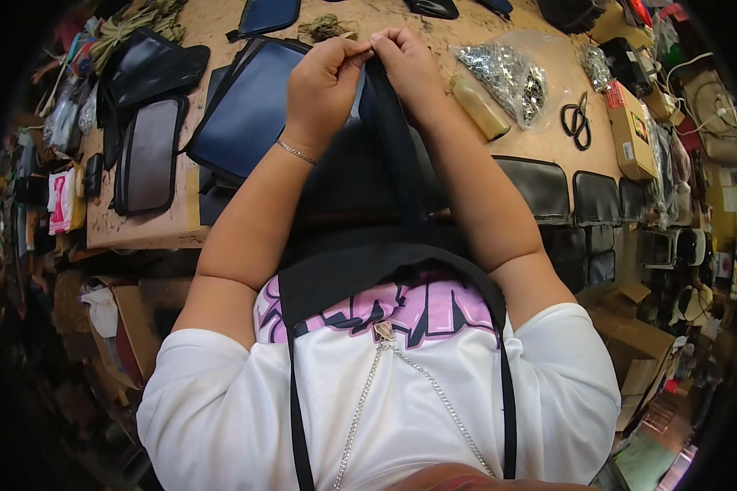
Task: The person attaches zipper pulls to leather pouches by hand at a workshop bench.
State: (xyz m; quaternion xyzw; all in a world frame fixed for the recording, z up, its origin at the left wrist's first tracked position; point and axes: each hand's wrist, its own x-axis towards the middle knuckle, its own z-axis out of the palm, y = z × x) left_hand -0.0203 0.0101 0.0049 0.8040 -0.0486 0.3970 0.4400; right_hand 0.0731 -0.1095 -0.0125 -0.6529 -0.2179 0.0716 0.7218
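Note:
My left hand (327, 88) and my right hand (405, 69) meet at the top middle, thumbs and fingertips pinched together on the upper end of a long dark fabric strip (382, 123). The strip hangs from the fingertips toward my body, over black material at the table edge. What exactly lies between the fingertips is too small to tell. Beside my left forearm lies a stack of dark blue, black-edged panels (241, 119). Close to my right wrist lies a plastic bottle (479, 108) with yellowish contents.
A clear bag of small metal parts (508, 78) and black-handled scissors (577, 123) lie at right, near a cardboard box (630, 131). Black zippered pieces (532, 186) line the right front edge. More dark cases (149, 151) and a bundle of tan strips (139, 33) sit at left.

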